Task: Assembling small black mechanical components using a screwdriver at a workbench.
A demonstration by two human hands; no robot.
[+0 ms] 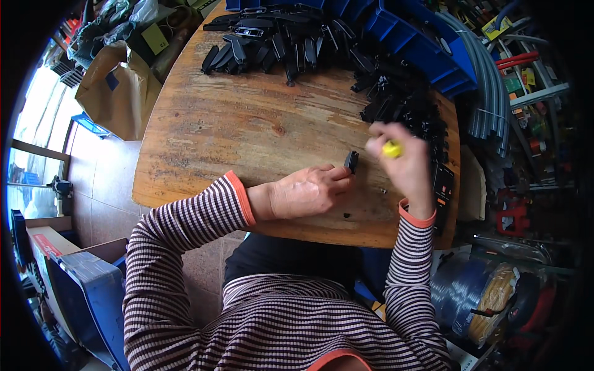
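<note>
My left hand [306, 190] rests on the wooden table [235, 123], its fingers closed on a small black plastic part [352, 161] that stands up past the fingertips. To its right, my right hand [408, 167] is raised over the table and smeared by motion. Its fingers are wrapped round a yellow-ended tool [391, 149]; the rest of that tool is hidden or blurred, so its kind does not show. Many slim black plastic parts [272, 49] lie heaped along the far edge. Another heap of small black parts [402, 99] runs down the right side.
Blue plastic bins [421, 43] stand behind the heaps at the far right. A dark printed box [443, 182] lies by the right edge. Grey hoses [489, 93] hang beyond it. Left of the table are a brown paper bag [117, 93] and a blue crate [93, 290].
</note>
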